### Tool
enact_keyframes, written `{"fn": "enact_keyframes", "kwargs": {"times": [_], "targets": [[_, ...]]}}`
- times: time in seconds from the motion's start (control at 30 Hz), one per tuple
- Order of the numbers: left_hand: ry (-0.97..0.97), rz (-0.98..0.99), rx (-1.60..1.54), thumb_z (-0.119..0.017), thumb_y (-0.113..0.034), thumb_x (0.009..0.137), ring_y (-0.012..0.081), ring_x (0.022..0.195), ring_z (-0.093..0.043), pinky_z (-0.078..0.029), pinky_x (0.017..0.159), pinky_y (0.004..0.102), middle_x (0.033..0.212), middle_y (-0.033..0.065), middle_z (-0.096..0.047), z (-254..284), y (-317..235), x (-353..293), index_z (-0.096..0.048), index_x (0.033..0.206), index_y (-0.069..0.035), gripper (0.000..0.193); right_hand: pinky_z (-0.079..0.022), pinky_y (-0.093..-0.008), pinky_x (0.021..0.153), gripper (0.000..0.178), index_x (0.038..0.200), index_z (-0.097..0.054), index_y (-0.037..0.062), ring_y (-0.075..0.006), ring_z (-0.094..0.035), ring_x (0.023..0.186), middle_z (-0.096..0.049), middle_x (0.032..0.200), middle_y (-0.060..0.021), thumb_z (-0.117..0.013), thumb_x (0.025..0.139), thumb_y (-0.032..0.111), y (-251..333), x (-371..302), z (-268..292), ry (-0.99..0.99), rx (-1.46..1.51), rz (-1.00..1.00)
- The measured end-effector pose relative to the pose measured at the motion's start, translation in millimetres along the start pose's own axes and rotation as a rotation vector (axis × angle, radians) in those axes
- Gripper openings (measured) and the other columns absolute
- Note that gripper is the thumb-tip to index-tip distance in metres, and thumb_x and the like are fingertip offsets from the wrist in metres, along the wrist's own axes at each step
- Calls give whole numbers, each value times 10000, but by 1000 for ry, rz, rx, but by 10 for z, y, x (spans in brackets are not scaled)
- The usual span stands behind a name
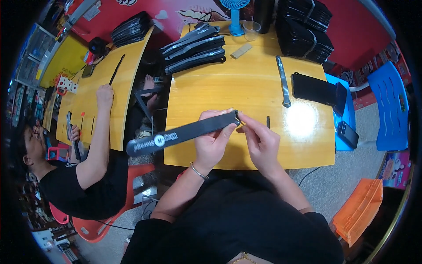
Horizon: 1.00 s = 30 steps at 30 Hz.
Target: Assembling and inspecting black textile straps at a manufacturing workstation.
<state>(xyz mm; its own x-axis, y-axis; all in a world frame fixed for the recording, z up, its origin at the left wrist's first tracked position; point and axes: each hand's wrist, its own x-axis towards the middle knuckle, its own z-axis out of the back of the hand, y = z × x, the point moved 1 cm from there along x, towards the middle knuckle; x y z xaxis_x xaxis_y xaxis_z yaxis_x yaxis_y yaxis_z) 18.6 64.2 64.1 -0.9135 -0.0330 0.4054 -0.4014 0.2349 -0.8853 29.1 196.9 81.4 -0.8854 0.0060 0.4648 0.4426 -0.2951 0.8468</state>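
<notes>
Above the near half of the table, a long black strap (187,133) with white print is stretched out to the left. My left hand (211,145) is closed around it near its right end, thumb on top. At that end, beside a dark loop, my right hand (263,141) pinches a small gold-coloured piece (240,119), too small to make out fully. A short black strip (268,122) lies on the table just beyond my right hand. Farther right, a single grey-black strap (282,82) lies flat.
Piled straps (195,49) stand at the table's far left, banded black bundles (305,39) at the far right. Between them are a blue fan (235,20), a clear cup (252,31) and a tan piece (241,51). A person (83,171) works at another table on the left.
</notes>
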Motion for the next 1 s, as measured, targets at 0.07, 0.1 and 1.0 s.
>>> {"fn": "enact_keyframes", "kwargs": {"times": [0.07, 0.1, 1.0], "targets": [[5, 78, -54, -618, 38, 848, 174, 1045, -574, -497, 887, 266, 1098, 102, -533, -29, -16, -23, -458, 1129, 11, 325, -530, -280, 651, 318, 1110, -634, 36, -201, -685, 771, -681, 927, -159, -600, 813, -72, -43, -5, -31, -12, 92, -56], [6, 78, -29, -619, 43, 846, 177, 1036, -581, -497, 890, 278, 1102, 113, -559, -21, -16, -9, -471, 1115, 14, 308, -532, -283, 653, 321, 1111, -635, 37, -208, -685, 769, -681, 919, -158, -600, 812, -74, -64, -4, -39, -20, 185, -109], [108, 412, -210, -602, 65, 844, 168, 1044, -584, -486, 921, 291, 1144, 158, -594, 42, 91, 203, -256, 1392, 68, 648, -510, -311, 574, 170, 928, -657, 27, -239, -667, 656, -661, 749, -144, -640, 772, -40, -60, 126, 14, -22, -142, -7]]}}
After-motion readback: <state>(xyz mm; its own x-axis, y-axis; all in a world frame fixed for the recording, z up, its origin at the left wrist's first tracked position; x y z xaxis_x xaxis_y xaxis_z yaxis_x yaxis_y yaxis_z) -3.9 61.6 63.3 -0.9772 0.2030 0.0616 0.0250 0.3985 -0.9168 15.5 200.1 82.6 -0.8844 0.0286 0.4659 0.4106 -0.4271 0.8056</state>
